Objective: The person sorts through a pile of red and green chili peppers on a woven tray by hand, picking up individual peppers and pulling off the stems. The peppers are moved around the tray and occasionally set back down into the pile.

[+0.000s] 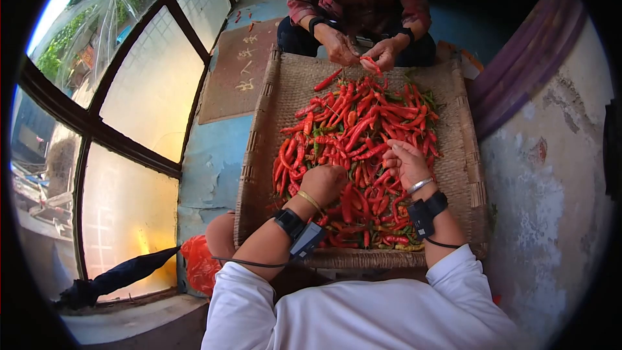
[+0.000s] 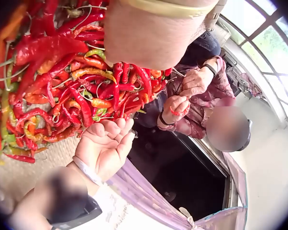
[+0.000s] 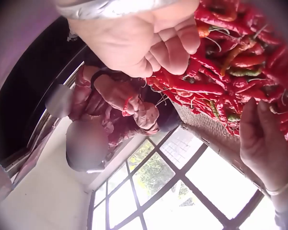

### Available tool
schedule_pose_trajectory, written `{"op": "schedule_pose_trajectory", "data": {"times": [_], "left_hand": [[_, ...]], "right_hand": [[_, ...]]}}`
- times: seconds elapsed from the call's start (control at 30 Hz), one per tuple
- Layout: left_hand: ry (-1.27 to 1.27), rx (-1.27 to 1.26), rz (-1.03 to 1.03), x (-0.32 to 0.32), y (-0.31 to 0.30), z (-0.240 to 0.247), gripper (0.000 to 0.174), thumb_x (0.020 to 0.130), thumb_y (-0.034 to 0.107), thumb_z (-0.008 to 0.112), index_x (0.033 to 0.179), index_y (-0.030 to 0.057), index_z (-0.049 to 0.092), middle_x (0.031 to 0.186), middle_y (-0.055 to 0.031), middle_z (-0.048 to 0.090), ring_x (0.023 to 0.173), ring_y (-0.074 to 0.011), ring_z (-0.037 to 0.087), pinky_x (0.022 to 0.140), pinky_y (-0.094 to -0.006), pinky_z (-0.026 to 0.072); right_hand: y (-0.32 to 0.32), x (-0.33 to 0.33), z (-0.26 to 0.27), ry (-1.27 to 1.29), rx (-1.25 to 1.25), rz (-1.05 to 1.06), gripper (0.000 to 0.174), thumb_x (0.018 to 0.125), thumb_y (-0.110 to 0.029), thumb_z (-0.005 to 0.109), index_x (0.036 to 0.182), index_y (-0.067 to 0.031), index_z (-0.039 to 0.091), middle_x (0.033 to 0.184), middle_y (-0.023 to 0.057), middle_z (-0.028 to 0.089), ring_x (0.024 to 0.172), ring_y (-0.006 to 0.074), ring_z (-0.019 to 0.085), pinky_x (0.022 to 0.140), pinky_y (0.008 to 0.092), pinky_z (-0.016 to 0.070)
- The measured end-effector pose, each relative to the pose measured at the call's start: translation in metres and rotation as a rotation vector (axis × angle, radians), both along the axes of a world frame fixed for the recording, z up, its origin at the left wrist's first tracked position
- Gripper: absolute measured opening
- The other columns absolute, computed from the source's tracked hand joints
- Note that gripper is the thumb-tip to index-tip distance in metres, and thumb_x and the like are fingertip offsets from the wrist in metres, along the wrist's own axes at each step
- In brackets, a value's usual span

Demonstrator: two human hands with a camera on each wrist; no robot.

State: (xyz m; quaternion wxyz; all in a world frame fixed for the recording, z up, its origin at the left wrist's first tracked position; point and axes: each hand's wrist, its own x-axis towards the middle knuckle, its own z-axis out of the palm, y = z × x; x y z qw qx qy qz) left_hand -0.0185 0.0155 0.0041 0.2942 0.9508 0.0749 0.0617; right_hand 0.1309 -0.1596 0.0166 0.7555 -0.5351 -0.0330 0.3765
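Observation:
Red chili peppers (image 1: pixel 353 123), with a few green and orange ones among them, are heaped in a woven tray (image 1: pixel 476 175). My left hand (image 1: pixel 324 185) is over the near left of the heap, knuckles up. In the right wrist view its thumb and fingertips point at the peppers, with a small gap and no pepper between them. My right hand (image 1: pixel 407 163) hovers at the right of the heap, palm turned inward. Its fingers are loosely bent and hold nothing in the left wrist view. Across the tray, another person's hands (image 1: pixel 382 55) hold a red chili pepper (image 1: pixel 370 65).
The tray's raised rim (image 1: pixel 256 129) surrounds the heap. Paned windows (image 1: pixel 139 84) stand at the left, and a worn wall (image 1: pixel 544 155) with a purple curtain (image 1: pixel 525 58) at the right. A red plastic bag (image 1: pixel 197 262) and a dark folded umbrella (image 1: pixel 123 279) are at the lower left.

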Motion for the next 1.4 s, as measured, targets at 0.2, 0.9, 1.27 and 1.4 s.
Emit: {"op": "schedule_pose_trajectory", "data": {"times": [0.2, 0.9, 1.27, 1.4], "left_hand": [[-0.055, 0.072, 0.056, -0.001, 0.004, -0.004, 0.019, 0.073, 0.025, 0.059, 0.084, 0.0095, 0.059, 0.073, -0.0114, 0.059, 0.067, -0.0289, 0.058, 0.059, -0.0386, 0.046], [0.257, 0.114, -0.646, -0.01, -0.027, -0.001, 0.032, 0.066, 0.028, 0.06, 0.096, 0.0174, 0.059, 0.093, -0.0055, 0.055, 0.076, -0.0241, 0.059, 0.063, -0.0353, 0.0487], [0.344, 0.221, -0.362, -0.005, -0.014, -0.013, 0.026, 0.068, 0.03, 0.06, 0.085, 0.0112, 0.062, 0.088, -0.0106, 0.056, 0.076, -0.0257, 0.059, 0.066, -0.0358, 0.0485], [0.285, 0.324, -0.257, -0.002, -0.001, -0.005, 0.02, 0.066, 0.02, 0.057, 0.08, 0.0061, 0.062, 0.086, -0.0092, 0.057, 0.078, -0.0248, 0.058, 0.07, -0.0356, 0.0466]], "right_hand": [[0.009, -0.017, 0.004, -0.434, -0.486, 0.319, 0.03, 0.082, -0.016, 0.052, 0.106, 0.0018, 0.052, 0.077, 0.0046, 0.059, 0.061, 0.0086, 0.056, 0.049, 0.0213, 0.0446], [-0.003, -0.011, 0.01, -1.263, -1.196, 0.363, 0.033, 0.071, -0.022, 0.064, 0.099, -0.0065, 0.056, 0.096, 0.0123, 0.054, 0.089, 0.0299, 0.053, 0.077, 0.0403, 0.0445], [0.016, -0.031, -0.004, -1.13, -1.055, 0.539, 0.022, 0.071, -0.028, 0.059, 0.069, -0.0066, 0.059, 0.072, 0.0106, 0.059, 0.073, 0.0281, 0.057, 0.065, 0.0402, 0.0452], [0.023, -0.041, -0.013, -1.075, -0.774, 0.398, 0.024, 0.069, -0.028, 0.061, 0.064, -0.0054, 0.06, 0.061, 0.0103, 0.059, 0.061, 0.0254, 0.058, 0.056, 0.0364, 0.0449]]}}
